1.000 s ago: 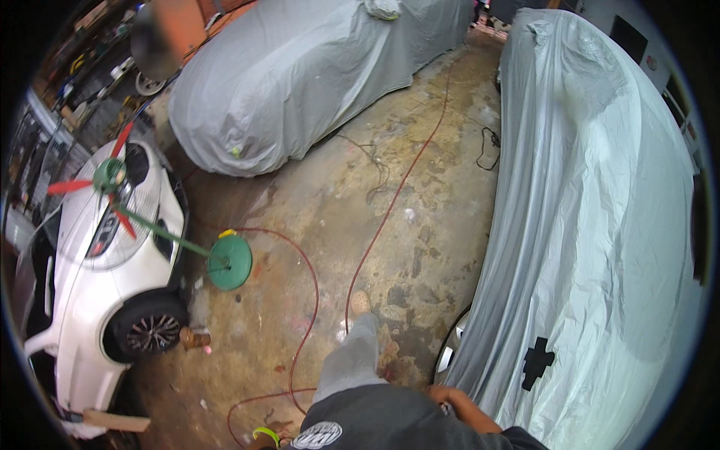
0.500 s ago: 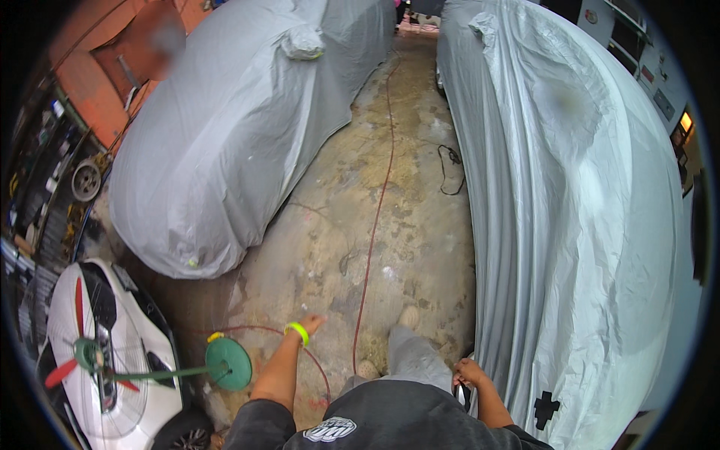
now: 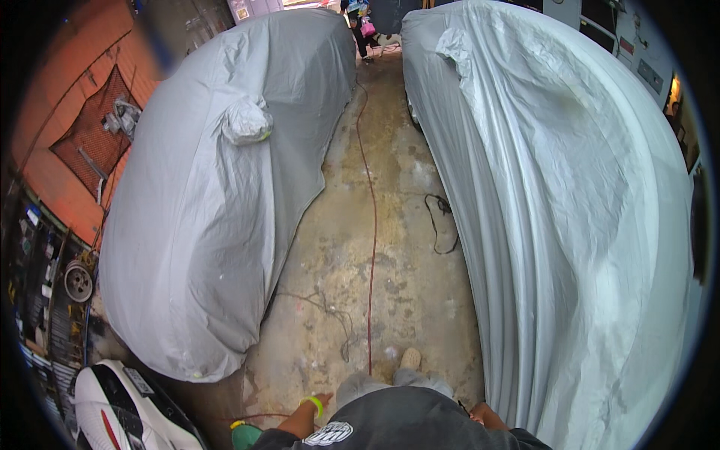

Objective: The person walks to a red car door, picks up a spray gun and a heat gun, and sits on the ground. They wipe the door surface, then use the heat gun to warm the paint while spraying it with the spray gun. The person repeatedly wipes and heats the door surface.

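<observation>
Low in the head view, my left hand hangs by my left thigh, a yellow-green wristband just behind it. Its fingers look loosely stretched, and nothing shows in them. My right hand is at my right hip, mostly cut off by my body, with its fingers curled at a small dark thing too hidden to name. Close to that hand hang the folds of a grey cover over a large car-shaped form on the right. A second grey cover drapes another car-shaped form on the left.
A red hose runs along the concrete floor between the covers. A black cord lies by the right cover. White car bodywork and a green round base stand lower left. Far ahead are a person and a dog.
My view has tilted up and I am further along the aisle. The fan at lower left has mostly left the picture. My left arm has swung back toward my thigh.
</observation>
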### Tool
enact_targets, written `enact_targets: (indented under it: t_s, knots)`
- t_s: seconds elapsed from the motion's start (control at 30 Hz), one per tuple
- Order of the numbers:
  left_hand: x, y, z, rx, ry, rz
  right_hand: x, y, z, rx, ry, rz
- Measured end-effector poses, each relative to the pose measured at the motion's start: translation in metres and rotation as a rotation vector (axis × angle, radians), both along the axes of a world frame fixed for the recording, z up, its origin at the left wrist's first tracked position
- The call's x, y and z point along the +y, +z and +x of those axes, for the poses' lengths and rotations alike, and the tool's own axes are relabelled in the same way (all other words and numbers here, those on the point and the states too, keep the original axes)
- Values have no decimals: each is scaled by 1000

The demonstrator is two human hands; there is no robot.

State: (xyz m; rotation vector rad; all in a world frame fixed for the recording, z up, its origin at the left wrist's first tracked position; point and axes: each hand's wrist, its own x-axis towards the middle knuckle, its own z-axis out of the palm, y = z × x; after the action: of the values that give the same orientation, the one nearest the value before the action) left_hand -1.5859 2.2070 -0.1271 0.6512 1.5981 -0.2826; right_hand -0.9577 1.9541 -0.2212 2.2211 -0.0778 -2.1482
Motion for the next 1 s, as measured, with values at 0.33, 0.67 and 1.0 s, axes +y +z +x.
enact_targets:
  t_s: [0.33,0.67,1.0]
  knots:
    - [192,-7,-4,-45,486,-110,546,79,-22,-257,804,560]
    - [562,-13,-31,-135,-278,200,900,185,-89,-284,483,821]
    - [994,17,23,-49,-524,384,952,90,5,-276,1240,499]
